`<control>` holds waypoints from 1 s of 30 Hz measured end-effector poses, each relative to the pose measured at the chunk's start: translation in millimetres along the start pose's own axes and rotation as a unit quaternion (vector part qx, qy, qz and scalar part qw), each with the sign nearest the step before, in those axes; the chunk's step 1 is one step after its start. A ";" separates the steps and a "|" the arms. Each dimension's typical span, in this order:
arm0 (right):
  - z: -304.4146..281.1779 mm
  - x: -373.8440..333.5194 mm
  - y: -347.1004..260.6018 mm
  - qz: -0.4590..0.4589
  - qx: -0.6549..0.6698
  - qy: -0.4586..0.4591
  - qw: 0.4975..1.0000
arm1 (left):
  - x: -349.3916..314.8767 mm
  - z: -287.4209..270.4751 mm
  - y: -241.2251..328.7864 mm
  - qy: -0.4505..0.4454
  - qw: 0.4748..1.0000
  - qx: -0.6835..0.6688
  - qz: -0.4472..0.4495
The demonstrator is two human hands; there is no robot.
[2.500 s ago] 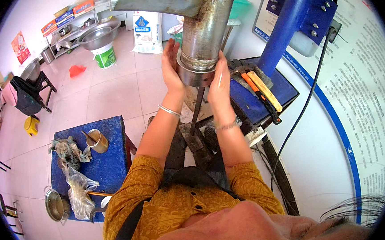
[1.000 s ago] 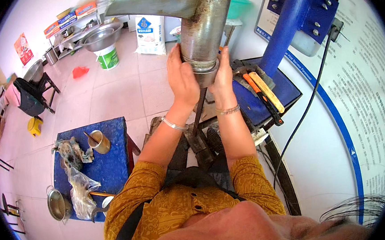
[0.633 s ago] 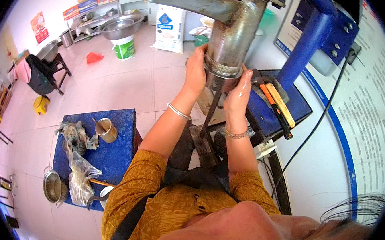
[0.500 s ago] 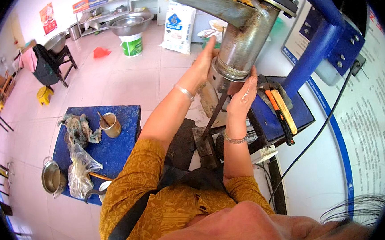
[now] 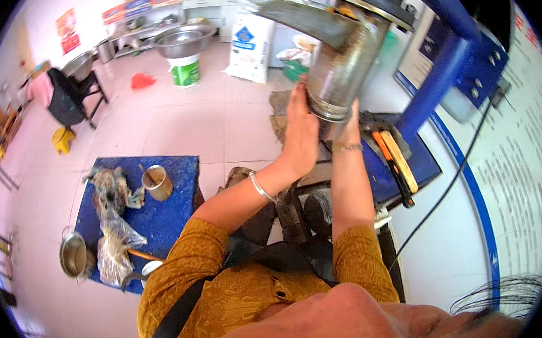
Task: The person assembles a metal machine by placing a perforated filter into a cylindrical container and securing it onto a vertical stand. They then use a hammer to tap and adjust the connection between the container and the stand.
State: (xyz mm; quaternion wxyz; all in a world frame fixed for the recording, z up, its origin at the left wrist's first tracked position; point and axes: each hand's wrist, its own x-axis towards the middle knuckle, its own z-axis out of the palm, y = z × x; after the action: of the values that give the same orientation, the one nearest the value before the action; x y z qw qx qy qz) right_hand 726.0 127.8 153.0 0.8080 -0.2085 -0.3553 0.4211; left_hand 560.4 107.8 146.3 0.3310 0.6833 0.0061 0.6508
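Note:
A worn metal cylinder hangs at the upper middle under a blue machine frame, with a metal chute jutting from its left side. My left hand stands upright along the cylinder's lower left side, its fingers stretched and fairly straight, the tips next to the metal. My right hand is raised on the other side of the lower rim, its fingers stretched up and partly hidden by the cylinder. Both palms face each other around the ringed lower end. Whether something sits between them under the rim is hidden.
An orange-and-black handled tool and a yellow-handled one lie right of my hands. On a low blue table are a cup, rags and a plastic bag. A black cable hangs at the right.
The holed collar and the dark rod below the cylinder no longer show. My left hand has come lower, its fingers straighter; my right arm has reached farther forward, its hand now partly behind the rim.

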 end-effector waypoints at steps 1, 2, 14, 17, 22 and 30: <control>5.8 3.0 -1.9 0.024 0.035 -0.016 0.999 | 5.2 -0.6 10.3 0.012 0.999 -0.040 0.002; -11.5 7.5 -8.8 0.012 -0.011 -0.036 0.999 | 8.0 2.9 18.4 0.024 0.996 -0.087 0.002; 58.6 -64.9 -3.4 -0.315 -0.427 0.133 0.838 | 33.8 -0.7 -42.2 -0.005 0.835 -0.428 -0.347; 59.6 -57.3 -16.2 -0.166 -0.233 0.064 0.956 | 19.1 -2.5 -31.1 0.013 0.963 -0.165 -0.211; 28.5 -18.6 -16.0 -0.006 -0.017 -0.036 0.999 | -11.5 7.0 -4.7 0.024 0.997 0.072 0.009; 47.9 -39.5 -23.3 -0.034 -0.080 0.021 0.996 | -5.2 18.8 -19.9 0.088 0.993 0.074 0.015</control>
State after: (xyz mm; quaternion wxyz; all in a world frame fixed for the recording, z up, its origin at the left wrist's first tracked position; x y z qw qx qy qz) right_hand 687.0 83.8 183.7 0.8099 -0.2688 -0.3779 0.3592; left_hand 584.7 112.7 133.8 0.2681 0.6460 0.0733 0.7109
